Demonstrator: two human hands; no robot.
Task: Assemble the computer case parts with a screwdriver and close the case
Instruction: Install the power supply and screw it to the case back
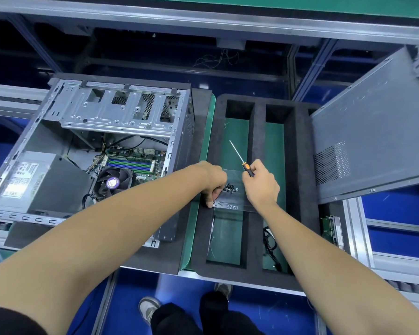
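Screwdriver sits in our right hand, fingers curled round the orange-and-black handle, the thin shaft pointing up and to the left over the green floor of the foam tray. Our left hand reaches down beside it, fingertips drawn together at the near left corner of a clear plastic dish; we cannot tell whether they pinch a screw or only the dish edge. A small heap of dark screws lies in that dish, between our two hands.

Computer case lies on its side to the left of the tray, open face up. We note inside it the grey power supply at the near left, the round cooler fan with a purple label, the motherboard with its memory slots, and the drive cage across the far end. The case rests on black foam over a green mat.

Side panel leans tilted at the right of the tray, apart from the case, its perforated vent patch facing us. A black cable lies in the near right compartment of the tray, and a green circuit card stands just beyond the tray's right wall. Below the bench we see our own shoes on the blue floor.
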